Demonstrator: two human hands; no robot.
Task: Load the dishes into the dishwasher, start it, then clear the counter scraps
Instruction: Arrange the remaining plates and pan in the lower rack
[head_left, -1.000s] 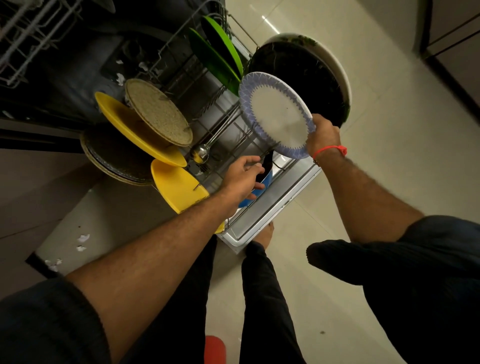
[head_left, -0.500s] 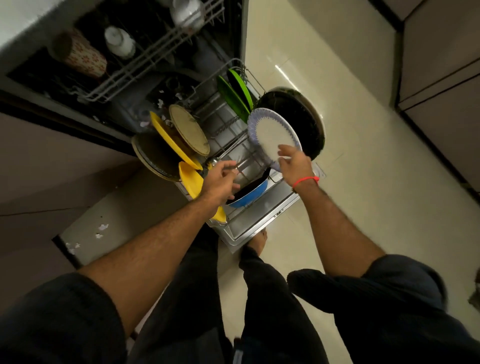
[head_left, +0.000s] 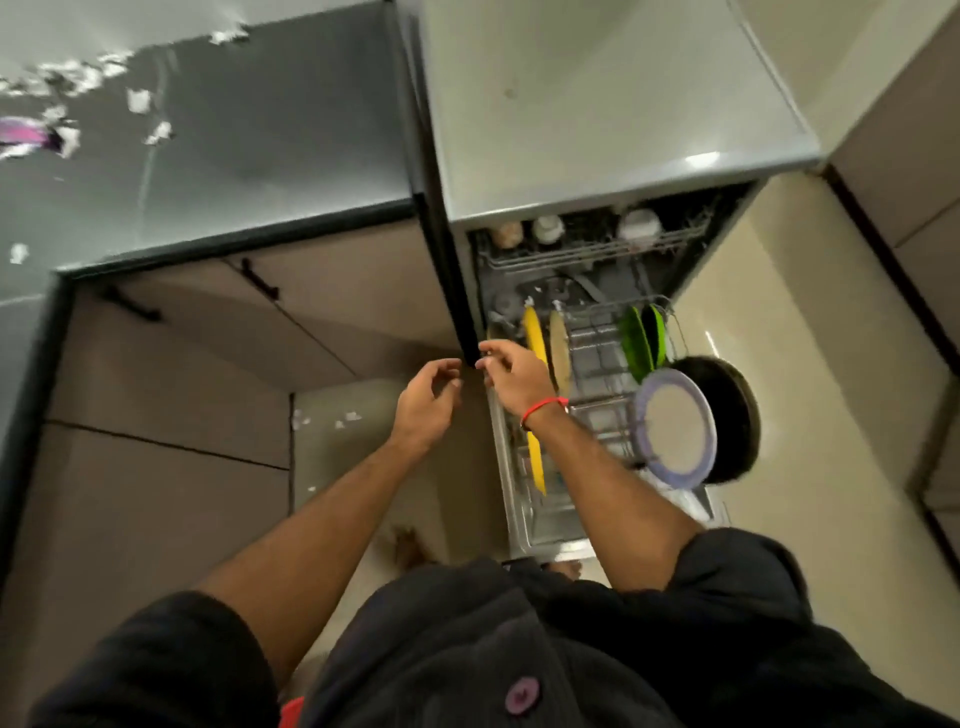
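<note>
both my arms reached forward over the open dishwasher (head_left: 597, 156), my left hand (head_left: 423, 402) and right hand (head_left: 514, 374) loosely curled, holding nothing. half a second before, my right hand had gripped the blue-rimmed plate (head_left: 675, 428); it now stood on edge in the lower rack (head_left: 597, 374), face toward me, beside the dark pan (head_left: 737, 415). paper scraps (head_left: 78, 78) littered the table (head_left: 234, 130).
</note>
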